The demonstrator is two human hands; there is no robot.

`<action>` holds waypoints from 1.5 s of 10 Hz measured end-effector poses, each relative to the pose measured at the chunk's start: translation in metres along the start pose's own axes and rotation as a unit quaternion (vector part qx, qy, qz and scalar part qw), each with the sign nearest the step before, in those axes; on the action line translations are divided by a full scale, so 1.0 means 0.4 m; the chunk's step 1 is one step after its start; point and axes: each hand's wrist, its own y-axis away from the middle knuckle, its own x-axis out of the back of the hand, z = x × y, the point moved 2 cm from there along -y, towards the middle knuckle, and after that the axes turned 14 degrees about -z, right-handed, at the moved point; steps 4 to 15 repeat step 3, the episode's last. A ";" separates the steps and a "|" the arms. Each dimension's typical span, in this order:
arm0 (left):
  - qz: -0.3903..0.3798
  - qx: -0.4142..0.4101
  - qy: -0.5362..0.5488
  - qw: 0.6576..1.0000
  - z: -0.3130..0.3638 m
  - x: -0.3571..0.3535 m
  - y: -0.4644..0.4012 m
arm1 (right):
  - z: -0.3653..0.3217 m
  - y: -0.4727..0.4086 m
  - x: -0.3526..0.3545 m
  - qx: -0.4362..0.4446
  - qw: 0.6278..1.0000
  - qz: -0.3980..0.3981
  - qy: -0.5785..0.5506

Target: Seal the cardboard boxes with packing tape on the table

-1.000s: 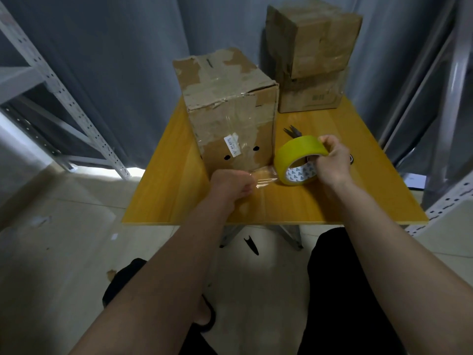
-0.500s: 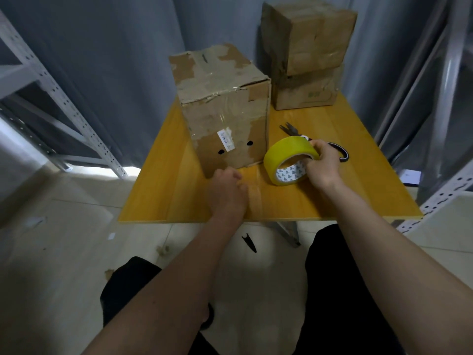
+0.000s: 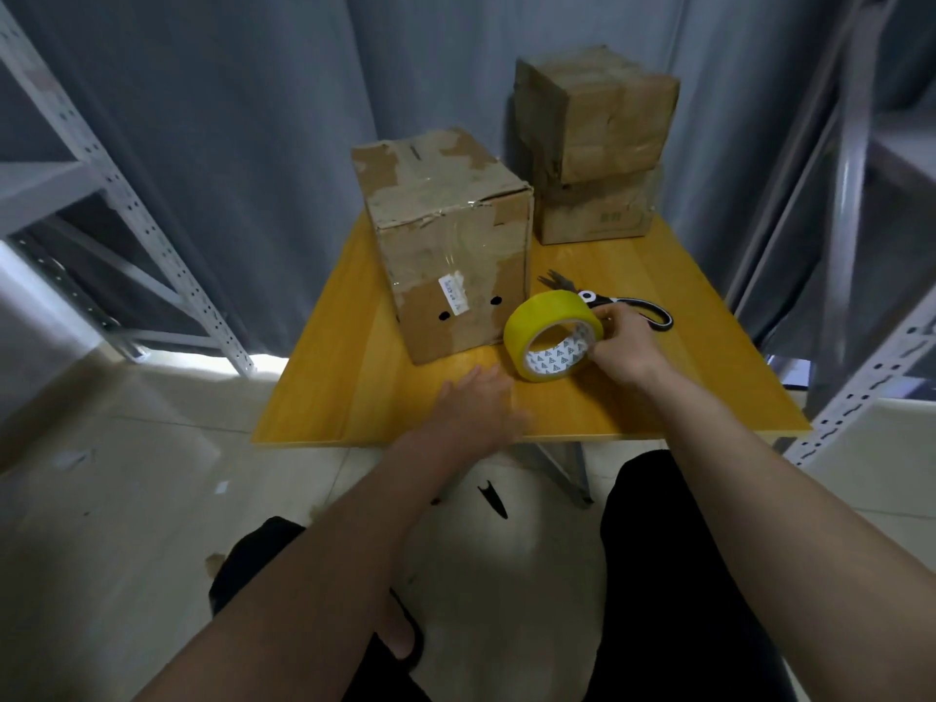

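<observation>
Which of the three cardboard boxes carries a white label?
The nearest box, standing alone by the tape roll; the two stacked boxes behind show none.

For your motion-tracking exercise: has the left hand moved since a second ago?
Yes. The left hand has drawn back from the front of the nearest cardboard box toward the table's near edge, now lying flat on the wood.

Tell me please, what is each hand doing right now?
Left hand: open, flat on the table.
Right hand: holding the tape roll.
</observation>
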 end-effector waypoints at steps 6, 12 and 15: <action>0.233 -0.009 0.252 0.939 0.011 0.209 0.122 | -0.065 0.037 0.045 0.004 0.995 0.094 -0.026; 0.233 -0.009 0.252 0.939 0.011 0.209 0.122 | -0.065 0.037 0.045 0.004 0.995 0.094 -0.026; 0.233 -0.009 0.252 0.939 0.011 0.209 0.122 | -0.065 0.037 0.045 0.004 0.995 0.094 -0.026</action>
